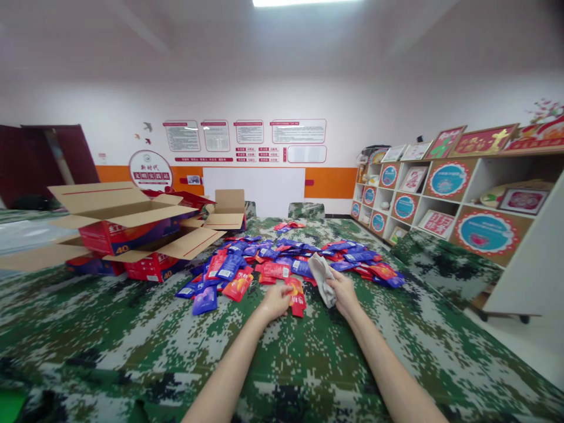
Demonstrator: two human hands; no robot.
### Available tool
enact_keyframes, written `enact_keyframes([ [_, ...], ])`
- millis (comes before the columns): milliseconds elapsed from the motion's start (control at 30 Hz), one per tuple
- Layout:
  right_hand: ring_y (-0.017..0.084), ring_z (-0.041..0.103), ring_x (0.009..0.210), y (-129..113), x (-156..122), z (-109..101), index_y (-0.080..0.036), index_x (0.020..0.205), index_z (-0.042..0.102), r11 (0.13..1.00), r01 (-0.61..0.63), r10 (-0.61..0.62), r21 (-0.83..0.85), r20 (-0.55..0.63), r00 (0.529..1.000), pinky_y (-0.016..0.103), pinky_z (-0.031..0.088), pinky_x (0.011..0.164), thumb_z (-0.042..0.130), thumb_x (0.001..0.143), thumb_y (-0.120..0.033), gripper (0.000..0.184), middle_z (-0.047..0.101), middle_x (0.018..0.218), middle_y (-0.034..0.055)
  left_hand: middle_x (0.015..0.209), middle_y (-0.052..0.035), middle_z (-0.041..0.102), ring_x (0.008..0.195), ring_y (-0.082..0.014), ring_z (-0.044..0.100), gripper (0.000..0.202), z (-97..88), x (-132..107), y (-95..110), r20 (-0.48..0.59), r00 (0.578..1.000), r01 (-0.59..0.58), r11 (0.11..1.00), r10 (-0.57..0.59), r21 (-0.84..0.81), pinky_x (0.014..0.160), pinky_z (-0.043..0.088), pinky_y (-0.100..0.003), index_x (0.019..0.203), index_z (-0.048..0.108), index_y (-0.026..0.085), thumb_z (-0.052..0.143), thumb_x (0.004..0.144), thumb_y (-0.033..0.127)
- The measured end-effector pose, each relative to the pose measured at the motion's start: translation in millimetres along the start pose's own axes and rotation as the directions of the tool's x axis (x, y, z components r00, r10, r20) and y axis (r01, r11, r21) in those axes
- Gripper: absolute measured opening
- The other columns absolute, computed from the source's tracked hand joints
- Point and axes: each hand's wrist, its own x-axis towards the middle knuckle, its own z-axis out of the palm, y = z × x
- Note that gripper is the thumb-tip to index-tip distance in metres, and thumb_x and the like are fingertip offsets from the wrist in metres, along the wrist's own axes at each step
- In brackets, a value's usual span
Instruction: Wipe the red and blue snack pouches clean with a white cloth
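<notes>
My left hand pinches the left edge of a red-and-orange packet just above the camouflage tablecloth. In my right hand is a crumpled light grey cloth, gripped at its right side and held up beside the packet. Beyond both hands spreads a heap of red and blue packets, several lying over one another. To the left of my left hand lie a blue packet and an orange-red packet.
Open cardboard boxes are stacked at the left, flaps spread outward. A few packets lie farther back on the table. Chairs with camouflage covers stand at the far end. White shelves with framed pictures run along the right wall.
</notes>
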Motion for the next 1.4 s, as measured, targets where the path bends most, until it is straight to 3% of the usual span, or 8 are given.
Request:
enact_keyframes([
  [133, 0.02, 0.066, 0.076, -4.6, -2.6, 5.1, -0.016, 0.114, 0.062, 0.984, 0.041, -0.038, -0.174, 0.026, 0.999, 0.028, 0.051, 0.062, 0.054, 0.057, -0.015, 0.059, 0.069, 0.102, 0.0049, 0.114, -0.0095, 0.055, 0.107, -0.0266, 0.051, 0.041, -15.2, -17.6, 3.2, -0.063, 0.991, -0.108, 0.99, 0.114, 0.086, 0.093, 0.037, -0.039, 0.121, 0.052, 0.021, 0.054, 0.081, 0.027],
  [233, 0.024, 0.063, 0.091, -11.8, -9.5, 18.7, -0.017, 0.112, 0.064, 0.882, 0.254, -0.171, -0.396, 0.231, 0.958, 0.036, 0.049, 0.081, 0.049, 0.063, -0.014, 0.051, 0.067, 0.108, 0.0053, 0.132, -0.0091, 0.041, 0.122, -0.0271, 0.037, 0.044, -24.3, -27.5, 6.3, 0.017, 0.948, -0.318, 0.938, 0.319, 0.135, 0.102, 0.028, -0.041, 0.126, 0.047, 0.023, 0.053, 0.083, 0.03],
  [400, 0.02, 0.052, 0.113, -18.1, -38.7, 43.9, -0.023, 0.113, 0.064, 0.533, 0.719, -0.267, -0.446, 0.718, 0.643, 0.036, 0.036, 0.1, 0.041, 0.073, -0.007, 0.048, 0.06, 0.121, 0.0047, 0.136, -0.0063, 0.04, 0.123, -0.0256, 0.037, 0.046, -21.6, -36.7, 1.4, 0.197, 0.884, -0.439, 0.898, 0.424, 0.038, 0.103, 0.029, -0.038, 0.131, 0.041, 0.025, 0.048, 0.086, 0.033],
  [500, 0.02, 0.051, 0.113, -16.0, -48.7, 50.2, -0.023, 0.118, 0.059, 0.422, 0.8, -0.199, -0.426, 0.817, 0.541, 0.034, 0.038, 0.099, 0.044, 0.081, -0.014, 0.042, 0.058, 0.124, 0.0061, 0.132, -0.0064, 0.046, 0.119, -0.0252, 0.043, 0.042, -20.5, -37.9, -4.7, 0.204, 0.88, -0.443, 0.896, 0.43, 0.024, 0.101, 0.032, -0.039, 0.128, 0.044, 0.025, 0.046, 0.088, 0.036],
  [733, 0.024, 0.049, 0.116, 9.5, -6.6, 59.5, -0.02, 0.122, 0.057, 0.301, 0.752, -0.148, -0.587, 0.75, 0.645, 0.037, 0.037, 0.1, 0.046, 0.085, -0.023, 0.039, 0.055, 0.127, 0.0102, 0.143, -0.006, 0.032, 0.13, -0.025, 0.03, 0.054, -20.8, -33.5, -12.0, 0.207, 0.864, -0.47, 0.883, 0.459, 0.003, 0.107, 0.025, -0.039, 0.138, 0.032, 0.024, 0.047, 0.087, 0.036],
  [967, 0.02, 0.054, 0.111, -0.6, 7.5, 60.6, -0.022, 0.119, 0.059, 0.416, 0.688, -0.153, -0.594, 0.7, 0.698, 0.036, 0.04, 0.098, 0.039, 0.07, -0.003, 0.056, 0.06, 0.122, 0.0053, 0.142, -0.0062, 0.035, 0.129, -0.0247, 0.032, 0.052, -18.0, -33.5, -13.6, 0.196, 0.87, -0.464, 0.885, 0.452, 0.022, 0.106, 0.027, -0.038, 0.135, 0.037, 0.023, 0.047, 0.087, 0.037],
  [1167, 0.02, 0.052, 0.113, -26.4, -49.2, 52.5, -0.024, 0.126, 0.053, 0.379, 0.779, -0.147, -0.499, 0.799, 0.583, 0.034, 0.039, 0.098, 0.038, 0.072, -0.002, 0.06, 0.057, 0.125, 0.0058, 0.132, -0.0056, 0.047, 0.119, -0.0255, 0.044, 0.053, -17.6, -35.5, -11.4, 0.146, 0.875, -0.469, 0.883, 0.462, 0.013, 0.103, 0.031, -0.039, 0.135, 0.036, 0.026, 0.05, 0.085, 0.036],
  [1400, 0.021, 0.051, 0.113, -11.7, -45.4, 56.4, -0.022, 0.126, 0.052, 0.354, 0.778, -0.148, -0.518, 0.791, 0.594, 0.033, 0.039, 0.096, 0.045, 0.078, -0.011, 0.049, 0.056, 0.125, 0.0083, 0.126, -0.0066, 0.051, 0.116, -0.025, 0.045, 0.044, -23.9, -35.9, -7.3, 0.151, 0.875, -0.463, 0.886, 0.459, -0.013, 0.1, 0.033, -0.037, 0.127, 0.046, 0.024, 0.05, 0.084, 0.035],
])
